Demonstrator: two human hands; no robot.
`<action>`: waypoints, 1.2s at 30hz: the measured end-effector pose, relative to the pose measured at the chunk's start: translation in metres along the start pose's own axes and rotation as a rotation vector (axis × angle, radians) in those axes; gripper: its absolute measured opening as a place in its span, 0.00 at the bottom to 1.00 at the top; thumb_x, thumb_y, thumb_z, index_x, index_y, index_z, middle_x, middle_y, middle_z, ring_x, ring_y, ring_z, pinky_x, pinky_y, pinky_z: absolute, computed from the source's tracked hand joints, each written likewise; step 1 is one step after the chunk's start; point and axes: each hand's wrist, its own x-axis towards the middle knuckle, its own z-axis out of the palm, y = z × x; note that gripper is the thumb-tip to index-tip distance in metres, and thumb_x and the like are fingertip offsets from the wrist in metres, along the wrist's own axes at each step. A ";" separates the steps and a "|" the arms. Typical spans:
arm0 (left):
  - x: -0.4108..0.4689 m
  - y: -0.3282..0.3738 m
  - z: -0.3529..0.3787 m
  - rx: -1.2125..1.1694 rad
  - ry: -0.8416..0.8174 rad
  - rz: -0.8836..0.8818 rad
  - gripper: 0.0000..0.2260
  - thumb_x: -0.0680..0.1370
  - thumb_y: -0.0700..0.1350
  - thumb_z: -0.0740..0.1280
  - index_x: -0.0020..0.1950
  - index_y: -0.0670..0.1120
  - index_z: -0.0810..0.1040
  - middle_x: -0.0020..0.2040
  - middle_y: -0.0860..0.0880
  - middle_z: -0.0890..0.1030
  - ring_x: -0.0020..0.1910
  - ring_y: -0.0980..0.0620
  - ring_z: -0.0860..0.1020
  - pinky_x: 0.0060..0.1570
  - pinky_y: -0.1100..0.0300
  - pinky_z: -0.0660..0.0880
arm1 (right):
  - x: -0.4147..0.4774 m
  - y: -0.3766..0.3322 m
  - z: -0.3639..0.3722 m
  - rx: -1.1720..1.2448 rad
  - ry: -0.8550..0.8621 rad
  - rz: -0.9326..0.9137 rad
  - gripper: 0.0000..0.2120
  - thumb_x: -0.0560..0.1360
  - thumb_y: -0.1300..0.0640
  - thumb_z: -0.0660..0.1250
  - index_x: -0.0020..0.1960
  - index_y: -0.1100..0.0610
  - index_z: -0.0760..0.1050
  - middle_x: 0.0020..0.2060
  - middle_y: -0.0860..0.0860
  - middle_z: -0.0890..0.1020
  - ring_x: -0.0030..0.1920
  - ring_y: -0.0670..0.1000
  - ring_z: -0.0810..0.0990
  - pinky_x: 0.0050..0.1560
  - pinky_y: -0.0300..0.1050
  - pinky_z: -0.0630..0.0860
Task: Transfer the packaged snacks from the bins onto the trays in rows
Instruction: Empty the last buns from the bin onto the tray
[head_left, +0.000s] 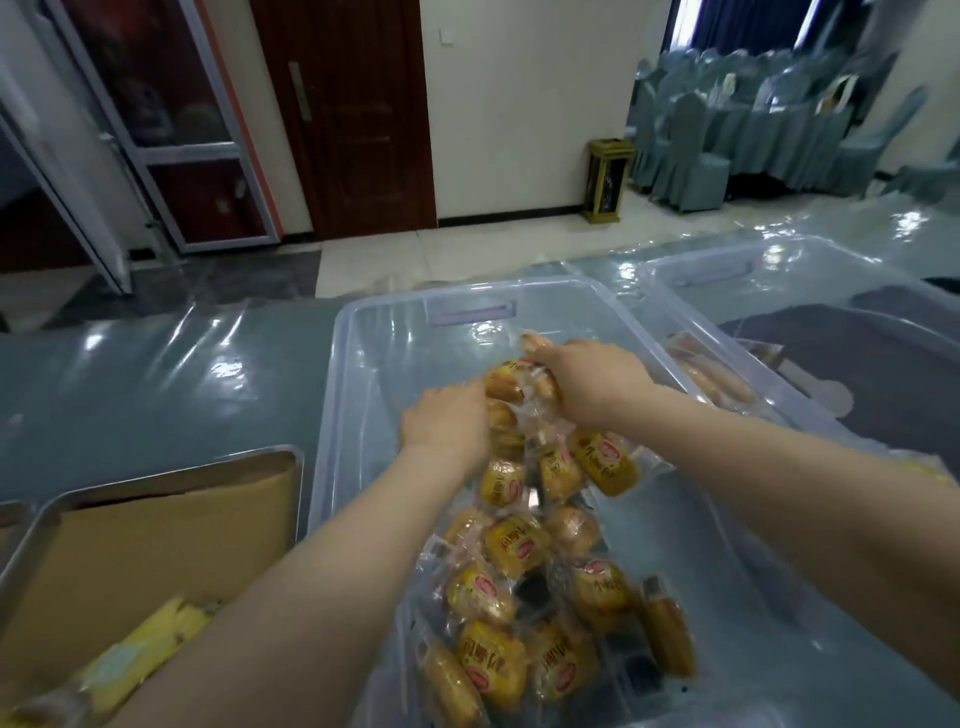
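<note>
A clear plastic bin (363, 364) stands in front of me on the table. Inside it lie several yellow packaged snacks (514, 540), small breads in clear wrappers. My left hand (449, 423) and my right hand (592, 382) are both inside the bin, side by side, each gripping a bunch of these packets (511, 384) and holding them above the pile. More packets hang below the hands. A metal tray (47, 525) lined with brown paper sits at the left, with a few yellow packets (140, 654) at its near end.
A second clear bin (810, 306) with a few packaged snacks (711, 376) stands to the right. The table is covered with shiny clear plastic film (156, 374). Beyond the table are a brown door, a gold waste bin (608, 179) and covered chairs.
</note>
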 end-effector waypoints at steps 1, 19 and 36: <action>-0.006 -0.007 -0.014 -0.010 0.045 0.028 0.13 0.74 0.42 0.61 0.58 0.49 0.70 0.56 0.45 0.77 0.55 0.41 0.75 0.42 0.53 0.67 | -0.003 -0.002 -0.007 0.021 0.006 0.003 0.22 0.71 0.58 0.65 0.63 0.46 0.68 0.47 0.52 0.78 0.46 0.59 0.78 0.40 0.50 0.76; -0.190 -0.233 -0.103 -0.442 0.641 -0.158 0.18 0.71 0.47 0.70 0.60 0.57 0.73 0.44 0.61 0.76 0.43 0.57 0.73 0.38 0.61 0.69 | -0.036 -0.217 -0.083 0.256 0.254 -0.317 0.17 0.66 0.55 0.75 0.51 0.45 0.73 0.40 0.44 0.77 0.40 0.48 0.74 0.33 0.41 0.66; -0.494 -0.615 -0.080 -0.440 0.474 -0.542 0.19 0.69 0.51 0.72 0.58 0.62 0.72 0.42 0.65 0.76 0.44 0.59 0.77 0.39 0.63 0.71 | -0.056 -0.686 0.006 0.377 0.099 -0.599 0.24 0.66 0.54 0.74 0.60 0.43 0.73 0.50 0.49 0.82 0.50 0.55 0.80 0.44 0.45 0.72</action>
